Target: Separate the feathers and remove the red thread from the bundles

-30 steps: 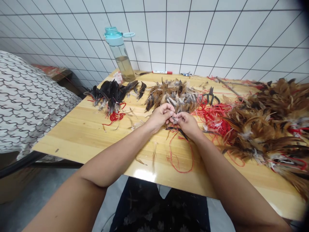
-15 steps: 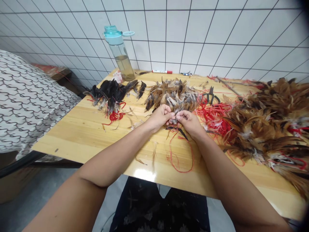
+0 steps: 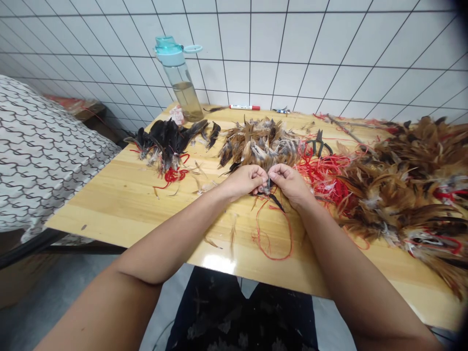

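My left hand (image 3: pixel 250 180) and my right hand (image 3: pixel 287 183) meet over the middle of the table, fingertips almost touching. Both are closed in a pinch on a small grey feather (image 3: pixel 267 187) held between them. Just below the fingers lies a dark feather (image 3: pixel 277 202). A loop of red string (image 3: pixel 259 239) trails from there toward the table's front edge. Right behind the hands spreads a heap of brown and grey feathers (image 3: pixel 256 141). How the string joins the feathers is hidden by the fingers.
On the left are black feathers (image 3: pixel 168 141) with red string and a water bottle (image 3: pixel 187 92). Tangled red string (image 3: pixel 325 175), pliers (image 3: pixel 319 144) and a large brown feather pile (image 3: pixel 395 195) occupy the right. A red marker (image 3: pixel 244 107) lies by the tiled wall.
My fingertips have shifted slightly; the right hand's fingers have risen a little, and more of the grey feather shows between the hands. The red string loop stays where it was.
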A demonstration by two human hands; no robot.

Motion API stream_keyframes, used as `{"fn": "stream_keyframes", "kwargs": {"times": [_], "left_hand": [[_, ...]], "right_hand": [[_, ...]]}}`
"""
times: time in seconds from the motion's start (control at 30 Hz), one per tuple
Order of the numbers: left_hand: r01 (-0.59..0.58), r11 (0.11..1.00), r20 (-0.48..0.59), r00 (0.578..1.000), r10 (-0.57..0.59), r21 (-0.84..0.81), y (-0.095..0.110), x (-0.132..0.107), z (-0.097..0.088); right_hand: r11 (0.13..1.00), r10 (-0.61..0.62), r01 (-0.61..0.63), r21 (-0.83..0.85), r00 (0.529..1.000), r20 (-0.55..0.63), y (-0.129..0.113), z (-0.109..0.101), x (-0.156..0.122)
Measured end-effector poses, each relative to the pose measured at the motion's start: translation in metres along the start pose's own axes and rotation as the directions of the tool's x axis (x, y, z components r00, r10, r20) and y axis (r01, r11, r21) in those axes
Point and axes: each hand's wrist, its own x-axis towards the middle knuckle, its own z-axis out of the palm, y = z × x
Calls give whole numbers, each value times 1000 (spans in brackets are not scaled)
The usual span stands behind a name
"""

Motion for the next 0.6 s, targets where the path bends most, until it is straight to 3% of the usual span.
{"fn": "stream_keyframes", "kwargs": {"times": [0.33, 0.6], "left_hand": [[-74, 997, 67, 995, 72, 36, -14, 4, -4], [-8, 995, 91, 996, 17, -104, -10, 4, -4]], "right_hand": [[995, -53, 52, -86, 998, -17, 1, 7, 0], [999, -2, 0, -46, 999, -51, 0, 1, 1]]}}
